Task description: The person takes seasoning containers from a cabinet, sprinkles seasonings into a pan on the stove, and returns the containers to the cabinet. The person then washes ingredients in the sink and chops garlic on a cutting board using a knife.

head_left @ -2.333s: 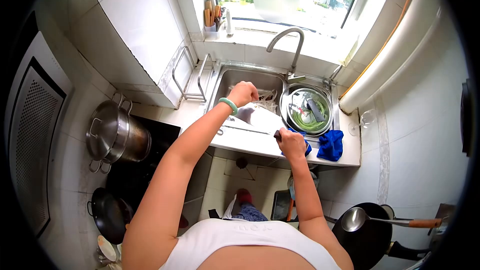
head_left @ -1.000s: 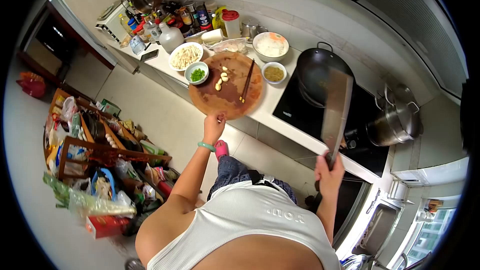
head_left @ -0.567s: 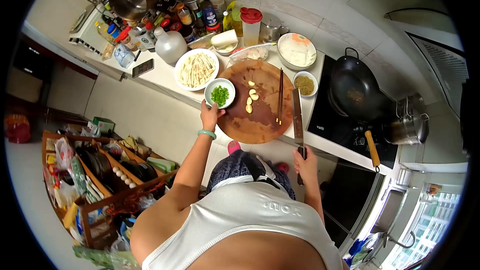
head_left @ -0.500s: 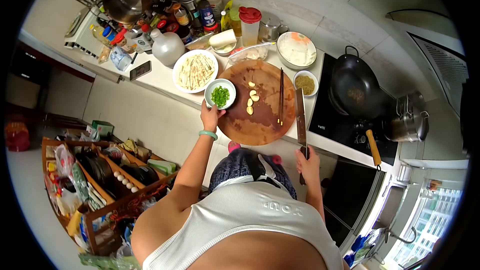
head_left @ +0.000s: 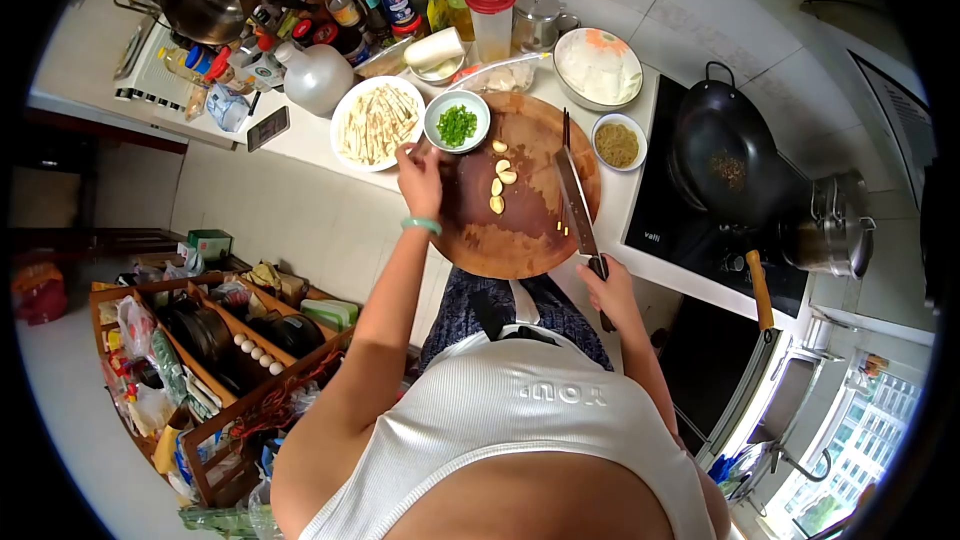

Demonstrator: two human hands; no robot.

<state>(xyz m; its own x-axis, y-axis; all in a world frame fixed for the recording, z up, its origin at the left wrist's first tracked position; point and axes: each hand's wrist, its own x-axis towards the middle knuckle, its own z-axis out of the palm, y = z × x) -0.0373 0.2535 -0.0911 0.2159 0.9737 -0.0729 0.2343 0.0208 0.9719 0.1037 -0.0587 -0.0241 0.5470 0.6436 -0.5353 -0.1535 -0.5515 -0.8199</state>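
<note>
My right hand (head_left: 609,290) grips the black handle of a long kitchen knife (head_left: 576,202). Its blade angles over the right side of the round wooden cutting board (head_left: 480,250), covering part of a pair of dark chopsticks (head_left: 566,128). Peeled garlic cloves (head_left: 507,178) lie near the board's middle. My left hand (head_left: 419,182), with a green bangle on the wrist, is at the board's left edge, fingers slightly apart. Its fingertips are close to the lower-left rim of a small bowl (head_left: 432,130) of chopped green onion (head_left: 458,125); whether they touch is unclear.
To the left is a plate of pale strips (head_left: 375,125). A small bowl of brownish paste (head_left: 617,144) and a larger bowl of white food (head_left: 598,68) stand right of the board. A black wok (head_left: 722,130) sits on the stove. Bottles and jars line the wall.
The green onion bowl has moved away from me and to the right, onto the board's far left edge. My left hand has loosened from it. The knife has swung left over the board.
</note>
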